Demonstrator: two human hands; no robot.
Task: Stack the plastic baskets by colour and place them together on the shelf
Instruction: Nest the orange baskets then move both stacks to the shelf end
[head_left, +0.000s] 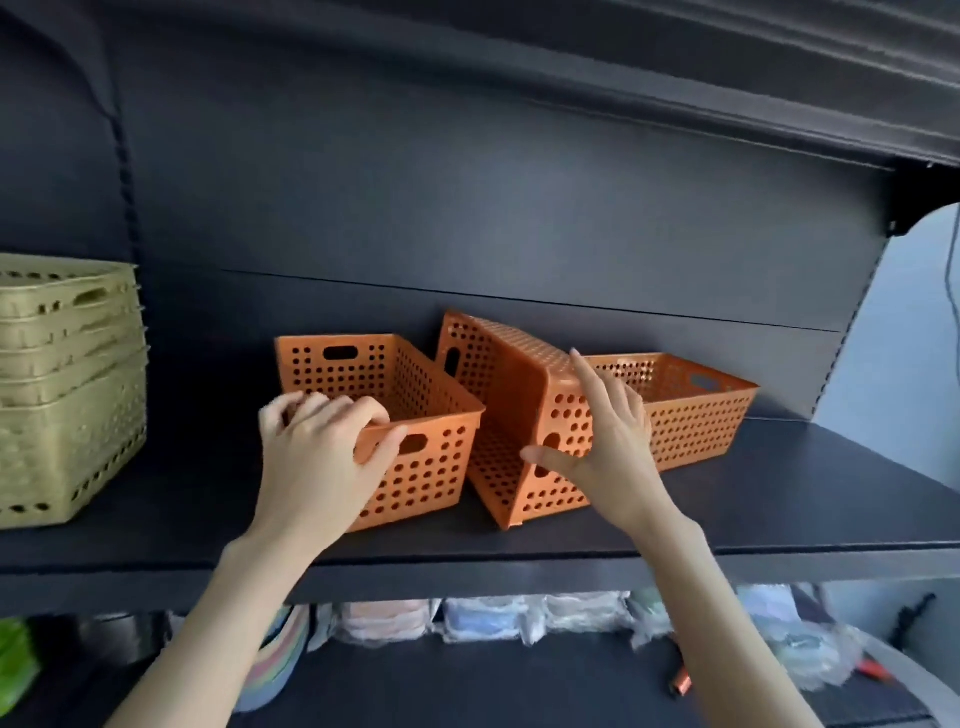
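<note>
Three orange baskets sit mid-shelf (779, 499). The left basket (395, 415) stands upright, its near rim clasped by the left hand (317, 462). The middle basket (524, 431) lies tipped on its side, the right hand (608, 441) spread flat against it. The right basket (696, 410) sits behind. A green stack (67, 384) stands well apart, bare shelf between.

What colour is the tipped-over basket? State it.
Orange, with round holes: tipped basket, head view.

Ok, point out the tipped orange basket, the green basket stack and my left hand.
tipped orange basket (519, 395): head view, on its solid base, which faces left.
green basket stack (72, 384): head view, on the near side wall, mid stack.
left hand (317, 457): head view, on the back of the hand.
</note>
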